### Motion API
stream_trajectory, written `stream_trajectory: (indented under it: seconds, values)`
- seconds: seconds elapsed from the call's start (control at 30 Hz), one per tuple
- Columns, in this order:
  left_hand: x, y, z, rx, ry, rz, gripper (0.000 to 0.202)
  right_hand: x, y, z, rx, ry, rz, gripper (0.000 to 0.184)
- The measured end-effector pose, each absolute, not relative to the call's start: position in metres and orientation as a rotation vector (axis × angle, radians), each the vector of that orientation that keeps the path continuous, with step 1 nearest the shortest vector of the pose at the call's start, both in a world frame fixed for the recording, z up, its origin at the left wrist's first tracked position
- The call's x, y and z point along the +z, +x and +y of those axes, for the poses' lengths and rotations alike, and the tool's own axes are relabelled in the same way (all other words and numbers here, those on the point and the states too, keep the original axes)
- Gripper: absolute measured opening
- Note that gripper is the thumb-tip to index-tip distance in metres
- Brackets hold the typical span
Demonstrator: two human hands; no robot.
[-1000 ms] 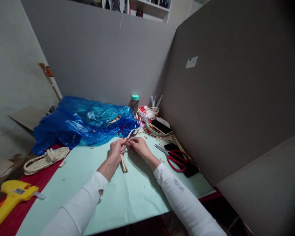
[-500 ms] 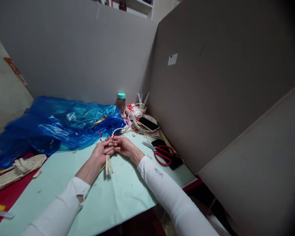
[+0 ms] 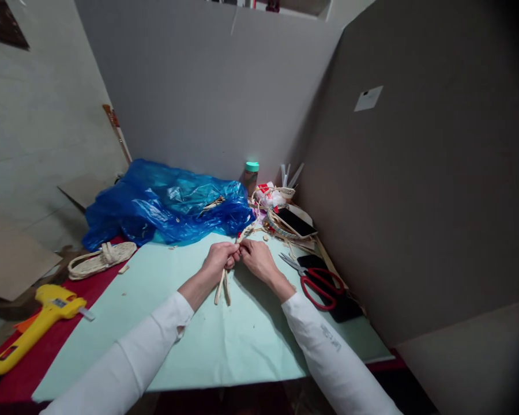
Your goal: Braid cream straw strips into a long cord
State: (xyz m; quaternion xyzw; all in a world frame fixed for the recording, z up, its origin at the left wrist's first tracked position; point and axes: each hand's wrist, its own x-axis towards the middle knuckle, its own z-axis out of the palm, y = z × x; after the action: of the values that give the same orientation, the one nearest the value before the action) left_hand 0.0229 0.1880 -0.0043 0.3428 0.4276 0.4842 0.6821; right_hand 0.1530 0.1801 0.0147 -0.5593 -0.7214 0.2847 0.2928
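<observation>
Both hands meet over the middle of the pale green table covering. My left hand (image 3: pixel 224 255) is closed round a braided straw cord (image 3: pixel 244 232), whose loose strand ends (image 3: pixel 222 287) hang below the fist. Pinched against the same braid, my right hand (image 3: pixel 256 256) touches the left one, its fingertips partly hidden. A bit of red shows on the cord just above the fingers. To the right of my right hand lie red-handled scissors (image 3: pixel 318 282), partly on a dark flat object (image 3: pixel 346 302).
A crumpled blue plastic bag (image 3: pixel 168 202) lies at the back left. At left are a woven straw slipper (image 3: pixel 104 258) and a yellow glue gun (image 3: pixel 38 323). A phone (image 3: pixel 294 222), a green-lidded jar (image 3: pixel 251 176) and straw scraps crowd the back right, against grey partitions (image 3: pixel 398 190).
The view has swung left, bringing the whole glue gun into sight. My hands stay together on the braid; my right hand has turned from palm-inward to knuckles-up.
</observation>
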Motion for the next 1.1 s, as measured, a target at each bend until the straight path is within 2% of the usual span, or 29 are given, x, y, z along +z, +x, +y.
stream_trajectory:
  seconds: [0.2, 0.3, 0.6, 0.83, 1.1]
  values:
    - [-0.018, 0.03, 0.185, 1.122, 1.138, 1.2, 0.025, 0.02, 0.152, 0.171, 0.242, -1.77, -2.147, 0.026]
    - [-0.019, 0.028, 0.185, 1.104, 1.242, 1.231, 0.029, 0.023, 0.152, 0.168, 0.153, -1.816, -2.206, 0.029]
    - [-0.008, 0.025, 0.184, 0.952, 1.043, 1.027, 0.025, 0.03, 0.167, 0.167, 0.088, -1.866, -2.2, 0.026]
    - [0.001, 0.01, 0.19, 0.915, 1.26, 1.159, 0.029, 0.024, 0.178, 0.16, 0.099, -1.769, -2.256, 0.027]
    - [0.003, -0.003, 0.192, 0.757, 1.154, 1.11, 0.032, 0.03, 0.18, 0.15, 0.173, -1.648, -2.259, 0.027]
